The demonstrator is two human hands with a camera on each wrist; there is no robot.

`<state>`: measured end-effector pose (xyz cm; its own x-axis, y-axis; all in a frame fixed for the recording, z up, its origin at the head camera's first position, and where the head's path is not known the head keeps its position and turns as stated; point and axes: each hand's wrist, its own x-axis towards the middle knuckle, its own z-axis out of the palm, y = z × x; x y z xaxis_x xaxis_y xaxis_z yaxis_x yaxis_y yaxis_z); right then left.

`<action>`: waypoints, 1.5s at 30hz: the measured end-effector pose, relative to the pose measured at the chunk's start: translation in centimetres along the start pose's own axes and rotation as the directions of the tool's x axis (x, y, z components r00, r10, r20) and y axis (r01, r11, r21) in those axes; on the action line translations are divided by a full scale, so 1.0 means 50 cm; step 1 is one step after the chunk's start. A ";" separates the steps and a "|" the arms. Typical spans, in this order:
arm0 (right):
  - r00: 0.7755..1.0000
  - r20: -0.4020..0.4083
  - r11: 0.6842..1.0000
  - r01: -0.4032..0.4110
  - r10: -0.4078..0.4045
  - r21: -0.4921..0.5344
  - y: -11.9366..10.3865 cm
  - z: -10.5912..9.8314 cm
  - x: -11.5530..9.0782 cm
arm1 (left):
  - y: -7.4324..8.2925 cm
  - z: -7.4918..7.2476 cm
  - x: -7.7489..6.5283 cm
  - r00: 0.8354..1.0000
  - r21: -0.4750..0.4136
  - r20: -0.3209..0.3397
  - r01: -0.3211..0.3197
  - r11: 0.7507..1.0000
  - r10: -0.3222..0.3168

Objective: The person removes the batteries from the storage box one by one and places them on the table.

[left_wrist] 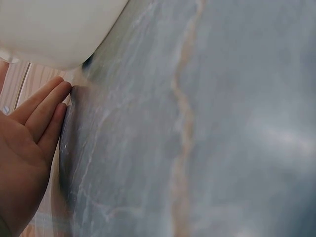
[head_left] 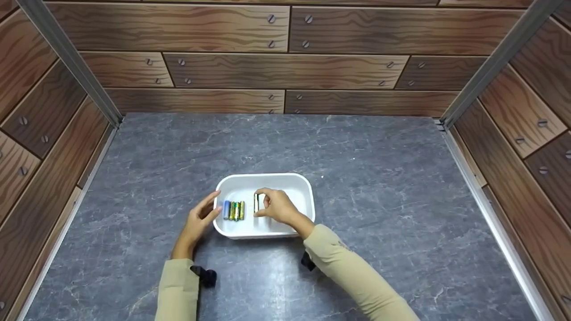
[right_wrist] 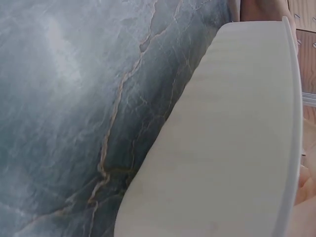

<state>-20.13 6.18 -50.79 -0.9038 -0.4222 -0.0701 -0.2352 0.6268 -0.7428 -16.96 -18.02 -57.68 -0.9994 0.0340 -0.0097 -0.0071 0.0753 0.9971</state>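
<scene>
A white plastic tub (head_left: 285,183) with rounded corners sits on the table. Against its left side lies a row of several batteries (head_left: 236,211), one blue and the others gold and green. My right hand (head_left: 280,207) reaches over the middle of the tub, pinching a single battery (head_left: 256,205) by its two ends between thumb and finger. At the tub's left rim is my left hand (head_left: 199,220), thumb and fingertips right at the edge. The left wrist view shows that hand's fingers (left_wrist: 47,106) extended beside the tub. In the right wrist view the tub wall (right_wrist: 222,128) hides most of the right hand.
Grey marbled tabletop (head_left: 379,178) surrounds the tub. Walls of wood-plank pattern (head_left: 223,71) stand at the back and both sides, with metal posts (head_left: 71,62) at the corners. Dark cameras (head_left: 206,276) are strapped at the wrists over tan sleeves (head_left: 178,285).
</scene>
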 end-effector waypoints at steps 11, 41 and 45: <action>0.998 -0.030 0.999 0.050 -0.049 0.022 0.010 -0.033 -0.022 | -0.002 -0.001 0.001 1.000 -0.010 0.000 -0.012 1.000 0.012; 0.989 -0.121 0.993 0.089 -0.079 0.081 0.063 -0.110 -0.079 | 0.003 0.000 -0.002 1.000 0.013 0.000 0.002 1.000 -0.002; 0.987 -0.135 0.994 0.092 -0.082 0.067 0.075 -0.123 -0.085 | 0.004 -0.001 -0.002 1.000 0.017 -0.002 0.002 1.000 -0.002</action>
<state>-19.35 14.37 -49.17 -0.9213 -0.3801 0.0818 -0.2930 0.5403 -0.7888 -16.87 -18.04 -57.50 -0.9994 0.0315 -0.0118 -0.0088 0.0925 0.9957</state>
